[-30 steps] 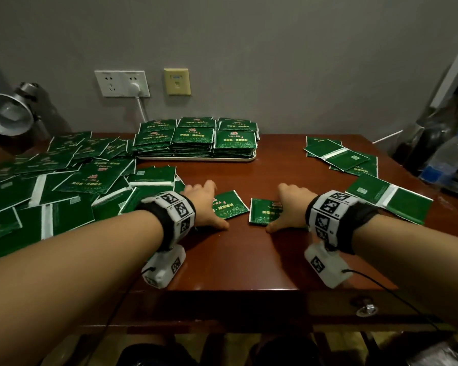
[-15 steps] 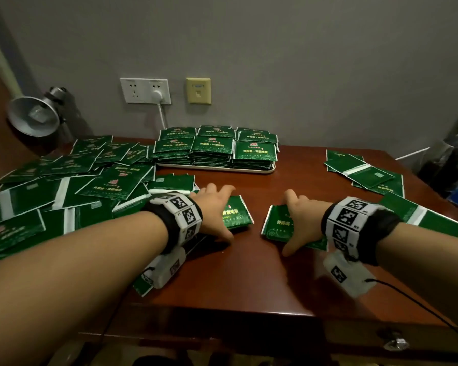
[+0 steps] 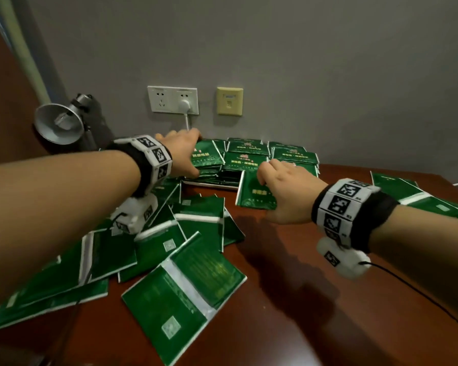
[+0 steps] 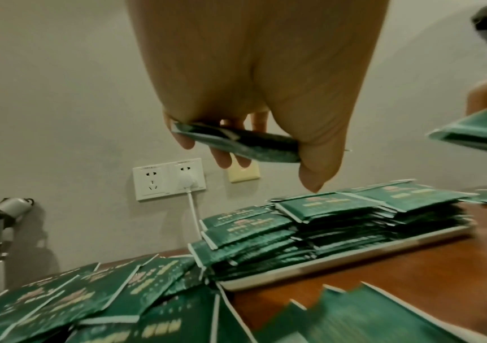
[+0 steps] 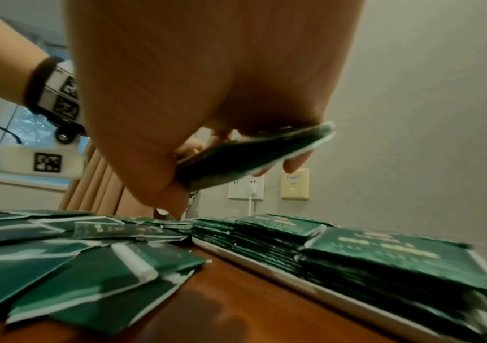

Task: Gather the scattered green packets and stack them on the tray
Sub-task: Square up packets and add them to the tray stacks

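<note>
Right, head view: your left hand point(image 3: 181, 151) pinches a green packet point(image 3: 205, 155) over the tray point(image 3: 209, 184) stacks; your right hand point(image 3: 288, 192) grips another packet point(image 3: 254, 191) at the tray's near edge. Left wrist: thumb and fingers point(image 4: 220, 157) clamp the packet. Right wrist: same clamp, loose packets point(image 5: 89, 266) litter the tabletop point(image 5: 222, 313).

Before me, a white double socket point(image 3: 172, 99) on the grey wall carries one plug with a white cord. A yellowish wall plate point(image 3: 229, 101) sits just beside it. A metal lamp point(image 3: 59, 123) stands at the desk's point(image 3: 288, 299) far left.
</note>
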Motion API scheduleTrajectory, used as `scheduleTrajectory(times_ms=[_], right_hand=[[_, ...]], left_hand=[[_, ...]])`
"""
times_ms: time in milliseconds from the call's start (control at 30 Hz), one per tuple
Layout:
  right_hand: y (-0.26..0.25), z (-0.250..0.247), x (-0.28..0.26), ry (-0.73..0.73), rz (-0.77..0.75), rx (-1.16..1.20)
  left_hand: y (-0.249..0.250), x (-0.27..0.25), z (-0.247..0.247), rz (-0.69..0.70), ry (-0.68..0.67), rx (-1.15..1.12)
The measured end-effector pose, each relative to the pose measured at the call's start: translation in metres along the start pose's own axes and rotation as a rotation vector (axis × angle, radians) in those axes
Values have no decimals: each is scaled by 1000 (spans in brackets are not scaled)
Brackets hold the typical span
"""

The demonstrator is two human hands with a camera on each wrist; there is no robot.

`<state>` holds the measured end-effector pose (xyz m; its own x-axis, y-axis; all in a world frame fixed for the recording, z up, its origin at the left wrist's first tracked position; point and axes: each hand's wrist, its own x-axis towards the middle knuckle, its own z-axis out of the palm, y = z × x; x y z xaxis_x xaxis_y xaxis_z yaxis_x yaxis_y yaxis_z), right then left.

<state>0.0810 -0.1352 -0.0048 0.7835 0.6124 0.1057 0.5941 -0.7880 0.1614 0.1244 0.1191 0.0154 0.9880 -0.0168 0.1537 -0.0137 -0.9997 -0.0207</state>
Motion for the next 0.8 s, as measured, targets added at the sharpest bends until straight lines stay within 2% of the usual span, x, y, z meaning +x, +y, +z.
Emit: scheduleTrajectory(times_ms=[267, 433, 633, 800], right_hand=[[12, 10, 94, -34, -54, 132], [12, 16, 154, -55, -95, 132], [-6, 18, 211, -75, -150, 70], [-21, 21, 234, -171, -82, 12]], left_hand=[[-16, 116, 19, 55, -70, -5], [-18, 164, 45, 93, -140, 29], [-60, 179, 41, 36, -188, -8], [-90, 162, 29, -65, -181, -27]])
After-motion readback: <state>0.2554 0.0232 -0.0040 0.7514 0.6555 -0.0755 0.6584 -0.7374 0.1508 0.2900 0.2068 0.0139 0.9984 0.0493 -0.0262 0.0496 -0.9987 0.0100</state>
